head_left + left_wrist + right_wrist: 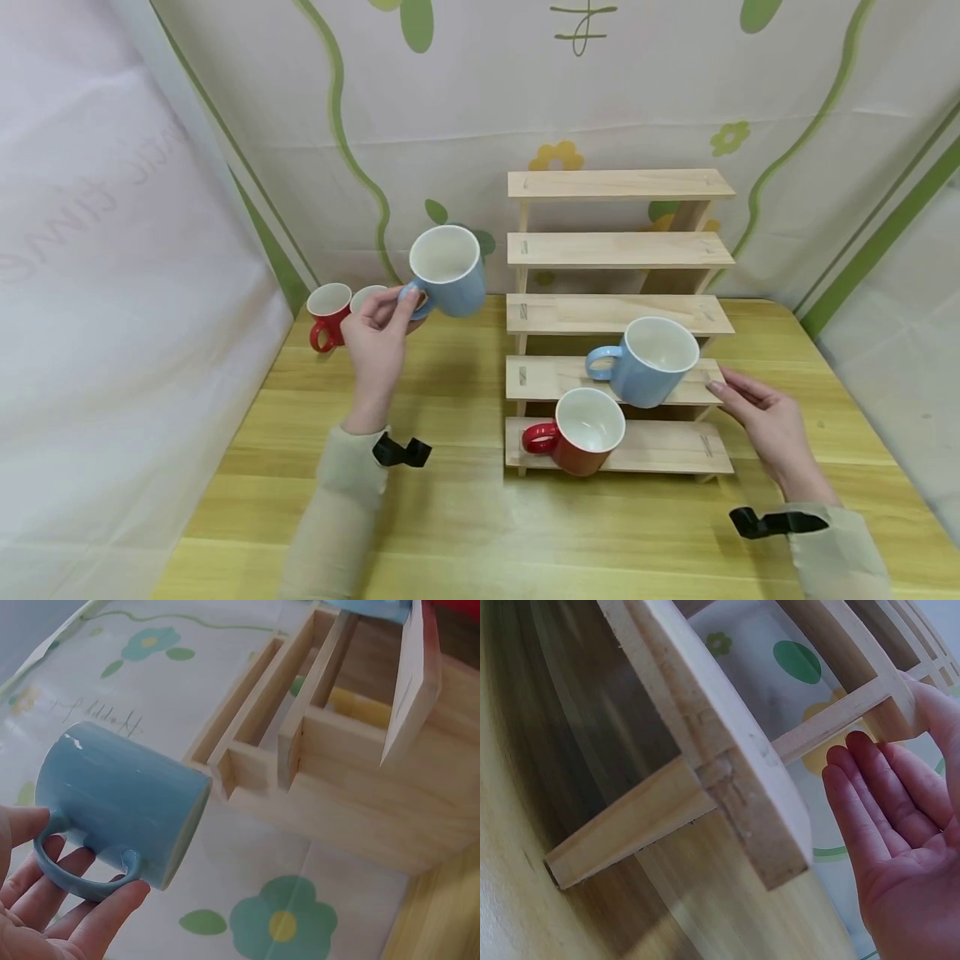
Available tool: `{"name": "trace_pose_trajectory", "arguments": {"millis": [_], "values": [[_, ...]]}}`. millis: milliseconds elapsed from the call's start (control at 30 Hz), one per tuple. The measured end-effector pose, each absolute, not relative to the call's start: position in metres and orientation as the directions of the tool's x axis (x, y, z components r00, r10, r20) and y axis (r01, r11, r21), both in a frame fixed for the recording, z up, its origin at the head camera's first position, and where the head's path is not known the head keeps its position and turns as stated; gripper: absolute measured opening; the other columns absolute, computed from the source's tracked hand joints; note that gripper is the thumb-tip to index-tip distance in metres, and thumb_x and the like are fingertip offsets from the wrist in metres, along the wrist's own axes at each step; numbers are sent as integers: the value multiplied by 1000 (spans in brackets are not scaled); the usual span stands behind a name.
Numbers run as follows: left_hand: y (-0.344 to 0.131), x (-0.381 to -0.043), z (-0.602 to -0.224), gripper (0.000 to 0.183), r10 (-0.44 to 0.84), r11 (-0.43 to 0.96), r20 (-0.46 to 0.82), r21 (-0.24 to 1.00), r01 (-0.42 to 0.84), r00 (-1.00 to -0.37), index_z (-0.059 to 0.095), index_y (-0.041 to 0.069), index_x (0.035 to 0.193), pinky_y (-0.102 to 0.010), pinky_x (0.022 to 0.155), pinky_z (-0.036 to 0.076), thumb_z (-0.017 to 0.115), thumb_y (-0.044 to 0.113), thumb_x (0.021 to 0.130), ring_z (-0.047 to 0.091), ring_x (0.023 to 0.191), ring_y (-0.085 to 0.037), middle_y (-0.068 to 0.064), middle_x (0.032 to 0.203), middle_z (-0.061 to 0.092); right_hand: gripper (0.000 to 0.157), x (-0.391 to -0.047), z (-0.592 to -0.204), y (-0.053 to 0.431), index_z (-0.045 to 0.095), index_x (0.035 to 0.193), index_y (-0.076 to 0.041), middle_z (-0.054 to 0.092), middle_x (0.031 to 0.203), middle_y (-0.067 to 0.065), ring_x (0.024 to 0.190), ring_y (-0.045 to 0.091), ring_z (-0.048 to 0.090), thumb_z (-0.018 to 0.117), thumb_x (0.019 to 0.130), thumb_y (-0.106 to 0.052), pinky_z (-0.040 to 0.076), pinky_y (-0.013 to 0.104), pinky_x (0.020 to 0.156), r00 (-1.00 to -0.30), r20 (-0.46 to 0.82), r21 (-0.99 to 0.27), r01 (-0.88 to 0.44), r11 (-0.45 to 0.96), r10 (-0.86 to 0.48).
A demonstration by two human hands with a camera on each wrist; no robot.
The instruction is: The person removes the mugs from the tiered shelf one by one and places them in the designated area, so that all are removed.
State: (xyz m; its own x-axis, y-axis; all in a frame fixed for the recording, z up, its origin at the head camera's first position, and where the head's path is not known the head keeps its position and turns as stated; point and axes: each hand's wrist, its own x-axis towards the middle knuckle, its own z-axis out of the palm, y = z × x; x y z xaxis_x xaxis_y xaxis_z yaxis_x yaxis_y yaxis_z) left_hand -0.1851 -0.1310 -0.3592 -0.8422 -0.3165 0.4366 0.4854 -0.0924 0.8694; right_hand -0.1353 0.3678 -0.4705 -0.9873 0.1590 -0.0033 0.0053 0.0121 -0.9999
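My left hand [377, 337] pinches the handle of a light blue mug [459, 287], holding it in the air left of a stepped wooden shelf [555, 312]. In the left wrist view, fingers curl around the handle of that blue mug [120, 795]. At the shelf's right side, my right hand [768, 425] grips the end of the second plank from the bottom, thumb on top. The right wrist view has the right hand's [900, 825] other fingers beneath that plank. Another blue mug [652, 367] stands on this plank, and a red mug [581, 437] on the lowest.
At the table's back left stand a red mug [330, 308] and a second mug [367, 297], mostly hidden behind my left hand. Printed curtains [450, 108] close off the back and sides of the wooden table [450, 517]. The three upper planks hold no mugs.
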Motion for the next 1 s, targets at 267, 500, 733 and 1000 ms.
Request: {"name": "trace_pose_trajectory", "arguments": {"millis": [267, 500, 733, 1000], "values": [[-152, -188, -355, 27, -379, -76, 408, 881, 467, -831, 73, -4, 107, -37, 76, 61, 78, 17, 93, 71, 100, -39, -27, 110, 71, 32, -135, -468, 368, 72, 128, -13, 71, 111, -15, 95, -2, 67, 73, 96, -11, 55, 15, 80, -989, 0, -1000, 0, 4, 150], [-156, -197, -353, 27, -400, -92, 342, 908, 408, -850, 74, 0, 108, -35, 79, 61, 79, 22, 91, 71, 104, -35, -21, 113, 72, 32, -135, -467, 368, 73, 127, -13, 72, 110, -15, 95, -1, 68, 75, 96, -15, 55, 15, 80, -987, -4, -1000, 9, 29, 159], [-154, -214, -359, 27, -440, -104, 311, 914, 392, -843, 73, -1, 107, -34, 76, 62, 80, 19, 91, 71, 102, -36, -22, 111, 72, 32, -135, -469, 368, 72, 127, -12, 72, 109, -16, 94, -1, 68, 74, 96, -13, 55, 14, 79, -987, -9, -1000, 11, 17, 159], [-154, -228, -373, 28, -459, -108, 268, 930, 352, -847, 74, 0, 105, -38, 79, 61, 80, 23, 91, 72, 99, -32, -15, 107, 75, 32, -135, -470, 368, 72, 127, -11, 73, 108, -16, 91, -6, 67, 71, 96, -4, 55, 14, 80, -988, 6, -1000, -7, -1, 156]]}}
